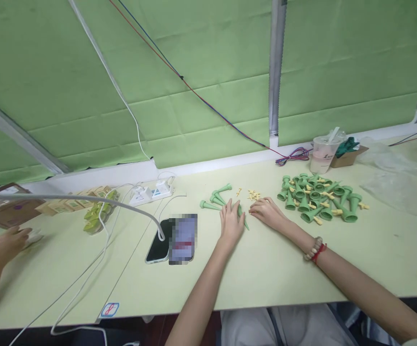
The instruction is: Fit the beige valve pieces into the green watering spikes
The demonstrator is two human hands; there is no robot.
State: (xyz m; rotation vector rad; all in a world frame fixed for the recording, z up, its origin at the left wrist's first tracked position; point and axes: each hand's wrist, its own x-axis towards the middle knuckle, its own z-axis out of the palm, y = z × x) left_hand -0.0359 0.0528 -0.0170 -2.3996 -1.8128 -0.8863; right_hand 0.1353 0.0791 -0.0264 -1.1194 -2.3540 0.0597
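Note:
My left hand (pixel 232 222) is above the table with its fingers curved over a green plastic spike (pixel 245 221), whose pointed end sticks out on the hand's right side. The thumb is hidden. Just beyond these fingers lie several more green spikes with round heads (pixel 217 197). Close by on the right, my right hand (pixel 268 212) has its fingertips pinched together, pointing at the left hand; whatever is between them is too small to make out. Small yellow plastic pieces (pixel 254 194) are scattered just past its fingers, with a single yellow piece (pixel 239 191) to their left.
A heap of green cones with yellow pieces fitted (pixel 314 197) lies right. Behind it stand a drink cup (pixel 322 153) and a small carton (pixel 348 157). Two phones (pixel 158 244), a power strip (pixel 152 192) and loose white cables lie left. Another person's hand (pixel 8 245) works at far left.

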